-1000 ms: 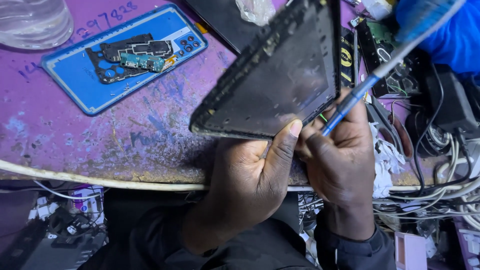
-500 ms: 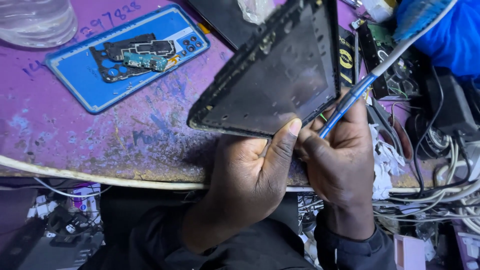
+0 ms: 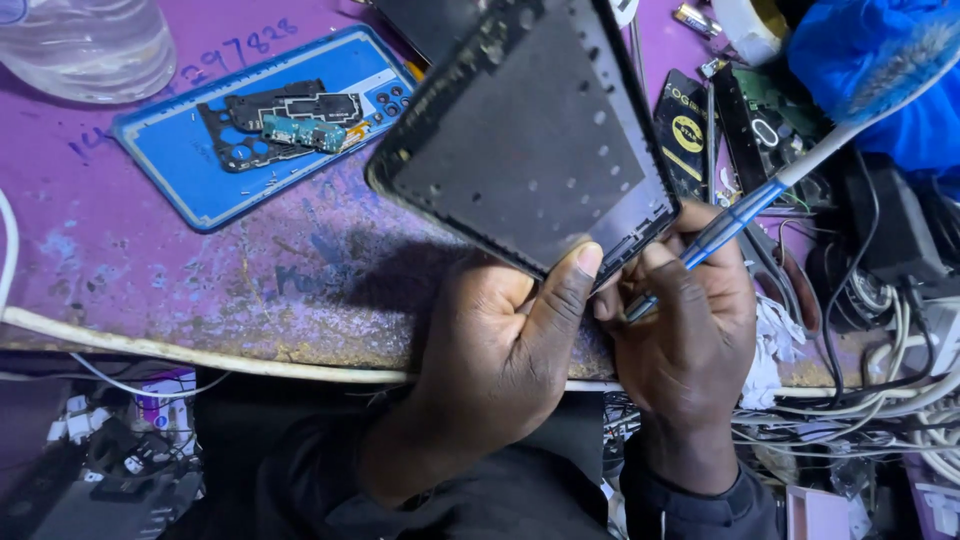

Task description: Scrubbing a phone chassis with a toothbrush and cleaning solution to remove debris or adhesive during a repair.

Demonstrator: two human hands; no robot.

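A dark, flat device frame with small holes in its face is held tilted above the purple worktop. My left hand grips its near corner, thumb pressed on the edge. My right hand steadies the same corner and holds a blue-and-white toothbrush, handle between the fingers, bristle head up at the far right.
A blue tray holding small circuit parts lies at the left on the purple worktop. A clear plastic bottle stands at the far left. Cables, a charger and boards crowd the right side. A roll of tape sits at the top.
The dark frame has tilted and shifted slightly in my hands. Both hands keep their grip at its near corner.
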